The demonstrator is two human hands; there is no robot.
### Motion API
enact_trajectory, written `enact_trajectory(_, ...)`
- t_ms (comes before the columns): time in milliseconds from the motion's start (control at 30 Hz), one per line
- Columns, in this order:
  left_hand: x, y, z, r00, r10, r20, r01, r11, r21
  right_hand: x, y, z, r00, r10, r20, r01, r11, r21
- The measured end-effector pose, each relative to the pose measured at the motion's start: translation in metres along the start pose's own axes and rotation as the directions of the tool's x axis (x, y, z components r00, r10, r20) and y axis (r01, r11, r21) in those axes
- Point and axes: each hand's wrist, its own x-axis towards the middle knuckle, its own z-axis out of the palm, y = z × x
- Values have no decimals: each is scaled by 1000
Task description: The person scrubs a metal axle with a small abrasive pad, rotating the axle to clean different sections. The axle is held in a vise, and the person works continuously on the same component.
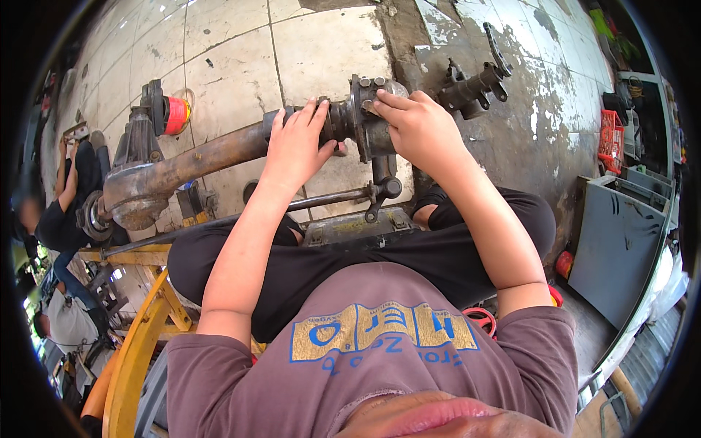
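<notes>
A long rusty axle (212,155) lies across in front of me, with a bulky rounded housing (135,197) at its left end. My left hand (296,146) rests over the axle near its right end, fingers stretched and spread, thumb on the near side. At the bolted flange (358,120), my right hand (420,131) has its fingertips closed at a bolt (368,107); its thumb is hidden. More bolt heads (372,82) show along the flange's top. A thin steel rod (328,198) runs below the axle to a joint (387,188) on the near side.
Dark metal shaft part (471,91) lies on the worn floor to the right. A red-and-yellow tin (177,115) stands behind the axle. Yellow metal frame (146,328) is at lower left, a grey cabinet (617,248) at right. Another person (69,190) sits at far left.
</notes>
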Motion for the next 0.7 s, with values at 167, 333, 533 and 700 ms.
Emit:
enact_trajectory(167, 0, -3, 4, 1000, 6, -14, -6, 1000, -1, 0, -5, -10, 992, 28, 125, -18, 997, -75)
enact_trajectory(333, 0, 1, -5, 1000, -1, -7, 1, 1000, -14, 2, -2, 1, 999, 18, 50, -15, 998, -59)
enact_trajectory(533, 2, 0, -4, 1000, 11, 6, -11, 1000, 0, 3, -6, 5, 999, 18, 42, -14, 996, -85)
enact_trajectory(700, 4, -3, 0, 1000, 15, -12, -15, 1000, 16, 7, -5, 6, 999, 24, -43, -25, 999, -21)
